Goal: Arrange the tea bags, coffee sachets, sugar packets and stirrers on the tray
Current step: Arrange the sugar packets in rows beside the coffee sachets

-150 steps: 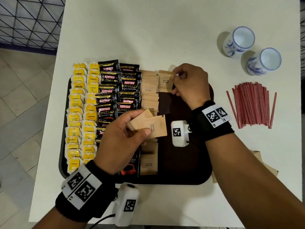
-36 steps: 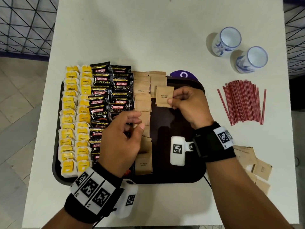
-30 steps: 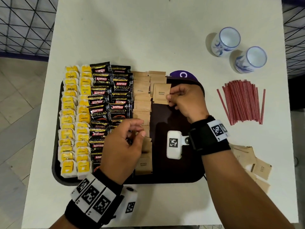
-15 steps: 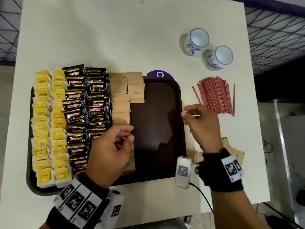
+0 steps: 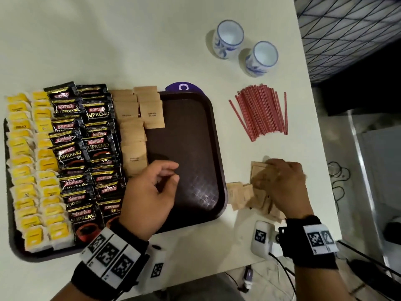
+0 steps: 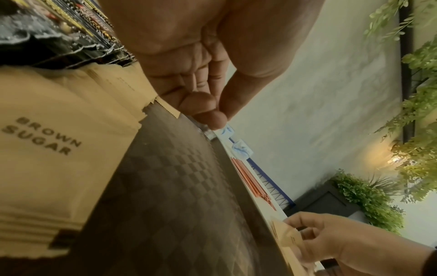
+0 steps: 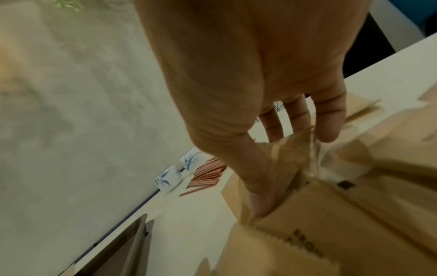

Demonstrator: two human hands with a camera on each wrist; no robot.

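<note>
On the dark brown tray (image 5: 191, 127) lie rows of yellow tea bags (image 5: 28, 170), black coffee sachets (image 5: 86, 148) and brown sugar packets (image 5: 132, 135). My left hand (image 5: 173, 172) hovers over the tray's bare middle with loosely curled fingers, holding nothing; the left wrist view shows its fingertips (image 6: 212, 112) empty. A loose pile of sugar packets (image 5: 240, 194) lies on the table to the right of the tray. My right hand (image 5: 269, 170) is on that pile and pinches one packet (image 7: 290, 155) between thumb and fingers. Red stirrers (image 5: 260, 111) lie on the table beyond.
Two blue-and-white cups (image 5: 227, 39) (image 5: 261, 58) stand at the back right. A purple sticker (image 5: 183, 86) peeks out behind the tray. The table's right edge runs close to the loose packets, with floor and cables beyond.
My right hand left a packet in the tray's second sugar column, moved right off the tray to the loose pile and pinched a packet. The left hand stayed over the tray.
</note>
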